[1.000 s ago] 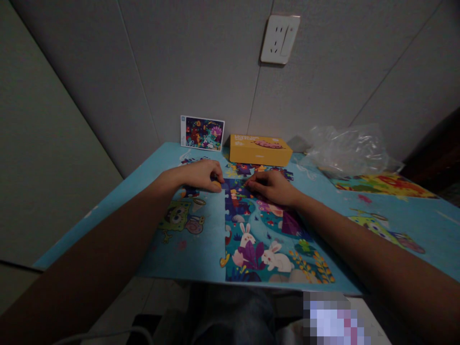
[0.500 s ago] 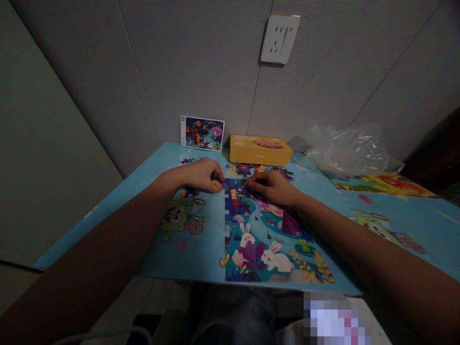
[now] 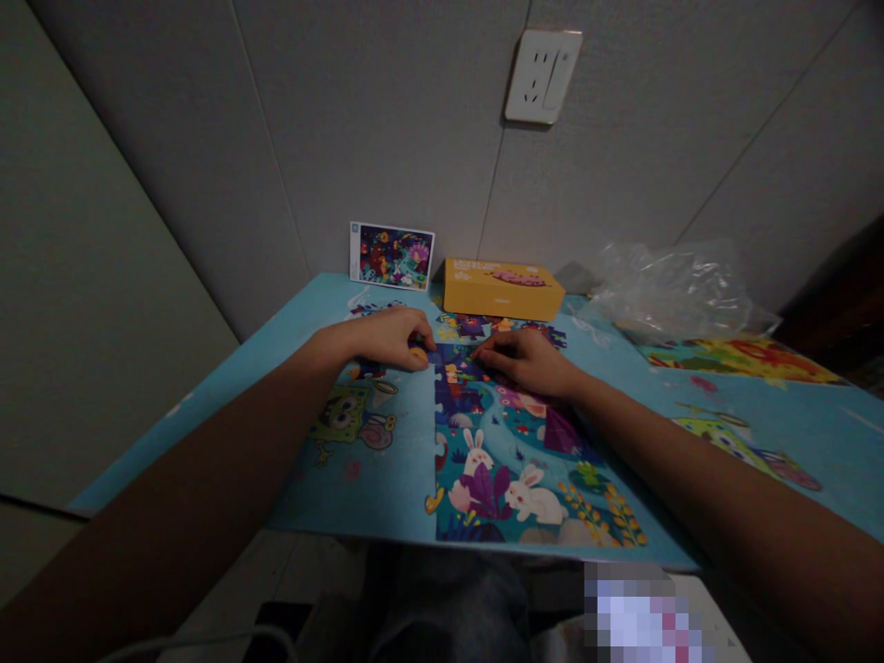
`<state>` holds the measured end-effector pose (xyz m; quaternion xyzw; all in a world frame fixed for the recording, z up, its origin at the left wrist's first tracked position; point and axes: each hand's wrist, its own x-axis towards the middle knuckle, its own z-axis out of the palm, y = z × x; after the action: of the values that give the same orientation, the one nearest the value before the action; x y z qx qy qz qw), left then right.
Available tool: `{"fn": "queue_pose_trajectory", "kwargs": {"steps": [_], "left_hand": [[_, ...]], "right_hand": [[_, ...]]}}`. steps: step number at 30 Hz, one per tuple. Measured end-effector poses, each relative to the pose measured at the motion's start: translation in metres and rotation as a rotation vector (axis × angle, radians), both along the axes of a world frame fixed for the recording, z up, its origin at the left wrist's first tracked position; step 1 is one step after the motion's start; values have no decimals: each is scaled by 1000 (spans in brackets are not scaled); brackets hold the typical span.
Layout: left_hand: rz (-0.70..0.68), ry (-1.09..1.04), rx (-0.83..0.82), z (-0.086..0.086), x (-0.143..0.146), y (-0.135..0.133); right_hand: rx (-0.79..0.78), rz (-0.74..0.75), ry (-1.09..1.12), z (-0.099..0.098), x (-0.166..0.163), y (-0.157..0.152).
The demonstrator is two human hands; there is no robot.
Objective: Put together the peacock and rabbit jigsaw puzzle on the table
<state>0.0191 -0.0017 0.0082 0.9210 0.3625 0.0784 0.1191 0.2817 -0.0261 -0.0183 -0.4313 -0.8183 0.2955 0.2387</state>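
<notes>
A partly joined jigsaw puzzle [image 3: 515, 460] with white rabbits, a stream and purple leaves lies flat near the table's front edge. At its upper left corner, my left hand [image 3: 395, 336] is closed, thumb and forefinger on a dark puzzle piece [image 3: 418, 354] with an orange spot. My right hand [image 3: 525, 361] pinches at a dark blue piece along the puzzle's upper edge, its fingertips low against the picture. Loose puzzle pieces [image 3: 471, 326] lie just beyond the hands. Other pieces sit partly hidden beneath and behind my left hand.
Against the wall stand a picture card [image 3: 391, 256] of the puzzle scene and a yellow box [image 3: 503, 290]. A crumpled clear plastic bag [image 3: 677, 290] rests at the back right, beside a colourful sheet [image 3: 746, 357]. A light blue cartoon cover [image 3: 366, 497] spreads over the table.
The whole view has shifted slightly, so everything appears a few pixels further right. Both hands keep nearly the same place and grip on the puzzle.
</notes>
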Motion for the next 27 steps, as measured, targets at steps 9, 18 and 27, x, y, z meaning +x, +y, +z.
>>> {"fn": "queue_pose_trajectory", "kwargs": {"steps": [9,18,27], "left_hand": [[99,-195,61,3,5,-2],[156,-143,-31,0,7,2],[111,-212,-64,-4,15,-3]], "right_hand": [[3,14,-22,0,1,0],[18,5,-45,2,1,-1],[-16,7,-19,2,-1,-2]]}}
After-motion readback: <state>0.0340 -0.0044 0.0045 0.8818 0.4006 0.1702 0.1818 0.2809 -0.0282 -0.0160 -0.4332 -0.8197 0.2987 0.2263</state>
